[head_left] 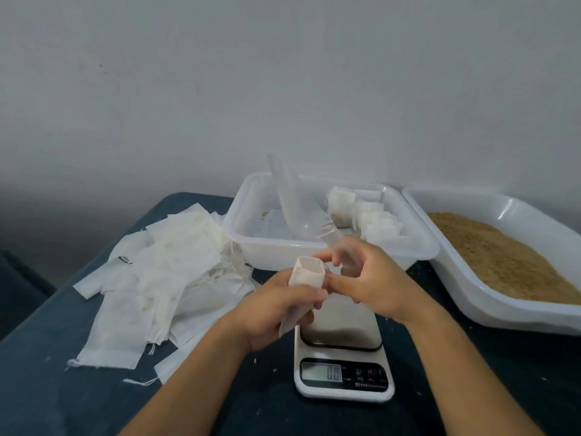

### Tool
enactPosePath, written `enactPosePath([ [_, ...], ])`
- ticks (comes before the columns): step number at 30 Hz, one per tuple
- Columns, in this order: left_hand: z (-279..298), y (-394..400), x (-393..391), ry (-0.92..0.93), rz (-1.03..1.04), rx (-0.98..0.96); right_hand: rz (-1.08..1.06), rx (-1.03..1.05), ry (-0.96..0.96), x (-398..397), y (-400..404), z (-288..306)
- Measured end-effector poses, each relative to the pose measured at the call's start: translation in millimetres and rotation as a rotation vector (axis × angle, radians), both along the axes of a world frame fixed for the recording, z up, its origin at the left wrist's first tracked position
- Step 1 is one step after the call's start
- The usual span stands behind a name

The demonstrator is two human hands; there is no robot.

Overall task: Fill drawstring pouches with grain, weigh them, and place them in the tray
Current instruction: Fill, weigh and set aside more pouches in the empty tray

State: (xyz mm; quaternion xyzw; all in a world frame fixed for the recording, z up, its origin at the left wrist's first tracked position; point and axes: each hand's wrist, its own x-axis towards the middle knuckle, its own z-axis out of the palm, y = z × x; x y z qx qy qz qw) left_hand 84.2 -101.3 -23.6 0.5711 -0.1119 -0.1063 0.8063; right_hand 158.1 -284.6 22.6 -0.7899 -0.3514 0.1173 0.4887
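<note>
Holding a small cloth pouch (305, 276) upright with its mouth spread open, the left hand (276, 313) curls its fingers round the pouch body above the scale (343, 357). The right hand (367, 278) grips the handle of a clear plastic scoop (294, 202), whose bowl tilts up and away over the white tray (248, 243), while its fingers touch the rim of the pouch. Filled pouches (364, 215) stand in a row at the right end of that tray. A heap of flat empty pouches (157, 278) lies on the dark table (63, 388) to the left. At the right, a second white tray (471, 294) holds brown grain (503, 262).
</note>
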Motion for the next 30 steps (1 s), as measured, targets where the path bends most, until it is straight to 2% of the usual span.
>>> enactPosePath([
  [5,-0.3,-0.2,-1.2,0.030,-0.052,0.017,-0.017,0.066,-0.053,-3.2,5.9,-8.4],
  [9,-2.6,0.0,0.1,-0.017,-0.047,0.002,-0.085,0.137,-0.078,-6.6,-0.5,-7.7],
  [14,-6.2,-0.4,8.9,-0.113,0.258,0.096,-0.169,0.239,-0.059,-5.4,-6.4,-6.7],
  [18,-12.4,-6.1,14.7,-0.123,0.455,0.297,-0.230,0.248,-0.059,-3.0,-7.2,-11.5],
  [23,-12.6,-10.4,16.8,-0.143,0.581,0.288,-0.253,0.284,-0.043,0.4,-11.9,-18.8],
  [25,-10.8,-11.7,15.1,-0.162,0.553,0.244,-0.255,0.328,-0.033,0.2,-10.6,-19.7],
  [27,-11.9,-11.6,13.5,-0.155,0.439,0.211,-0.241,0.408,0.000,-0.7,-8.1,-19.2],
  [30,-14.5,-13.4,11.7,-0.136,0.336,0.275,-0.212,0.519,0.048,-1.6,-5.9,-18.2],
])
